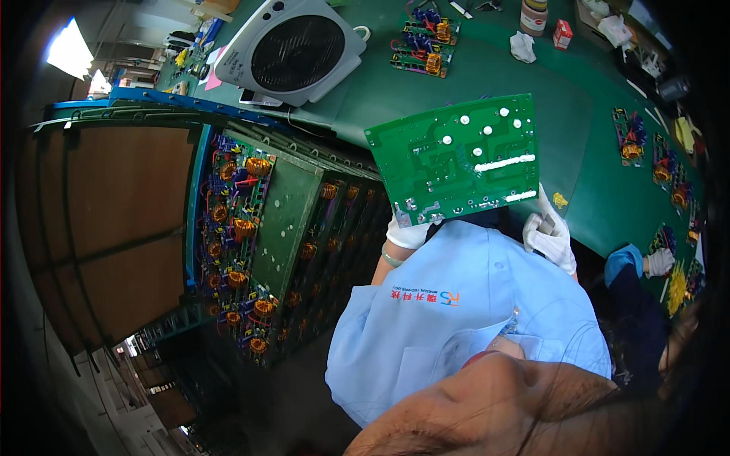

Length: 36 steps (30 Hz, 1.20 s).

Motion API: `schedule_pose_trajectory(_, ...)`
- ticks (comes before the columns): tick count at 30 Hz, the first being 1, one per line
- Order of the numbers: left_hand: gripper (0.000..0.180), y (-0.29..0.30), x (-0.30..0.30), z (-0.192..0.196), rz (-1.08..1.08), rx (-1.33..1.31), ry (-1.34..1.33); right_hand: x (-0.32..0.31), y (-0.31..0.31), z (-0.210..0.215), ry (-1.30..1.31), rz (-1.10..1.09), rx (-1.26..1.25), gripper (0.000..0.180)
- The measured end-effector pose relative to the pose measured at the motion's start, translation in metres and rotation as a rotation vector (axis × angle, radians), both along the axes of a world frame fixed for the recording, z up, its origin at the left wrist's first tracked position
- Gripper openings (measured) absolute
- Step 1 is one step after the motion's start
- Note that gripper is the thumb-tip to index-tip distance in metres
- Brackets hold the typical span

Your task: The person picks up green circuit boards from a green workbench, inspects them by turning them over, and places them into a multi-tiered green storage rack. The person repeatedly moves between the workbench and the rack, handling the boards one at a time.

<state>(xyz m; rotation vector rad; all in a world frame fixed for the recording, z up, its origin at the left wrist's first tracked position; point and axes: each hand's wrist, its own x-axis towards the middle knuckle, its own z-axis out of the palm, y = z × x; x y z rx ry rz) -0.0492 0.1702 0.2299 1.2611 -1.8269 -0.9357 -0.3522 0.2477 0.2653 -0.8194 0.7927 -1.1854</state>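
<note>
A large green circuit board is held up over my lap, its solder side showing, with round white dots and two white strips on it. My left hand, in a white glove, grips the lower left corner; most of its fingers are hidden behind the board. My right hand, also gloved in white, is closed at the lower right corner. One of its fingers reaches up along the board's edge, while the others are curled.
A grey box fan stands on the green table. Beyond the board lie assembled circuit boards, crumpled tissue, a bottle and a red box. At left, a rack holds several boards. A co-worker's gloved hand is at right.
</note>
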Motion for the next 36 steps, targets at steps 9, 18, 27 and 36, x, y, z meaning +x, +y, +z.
schedule_pose_trajectory(9, 0.043, -0.004, 0.0, 0.001, 0.022, 0.036, 0.052, -0.001, -0.004, 0.0, -0.021, 0.031, -0.027, 0.086)
schedule_pose_trajectory(18, 0.046, -0.001, 0.007, 0.005, 0.044, 0.061, 0.099, -0.003, -0.008, 0.001, -0.016, 0.077, -0.069, 0.084)
schedule_pose_trajectory(27, 0.048, -0.007, 0.004, 0.007, 0.056, 0.151, 0.221, -0.005, -0.005, 0.005, -0.083, 0.112, -0.024, 0.082)
schedule_pose_trajectory(36, 0.051, -0.018, -0.004, 0.023, 0.016, 0.408, 0.748, -0.006, -0.003, -0.005, -0.108, 0.117, -0.107, 0.077)
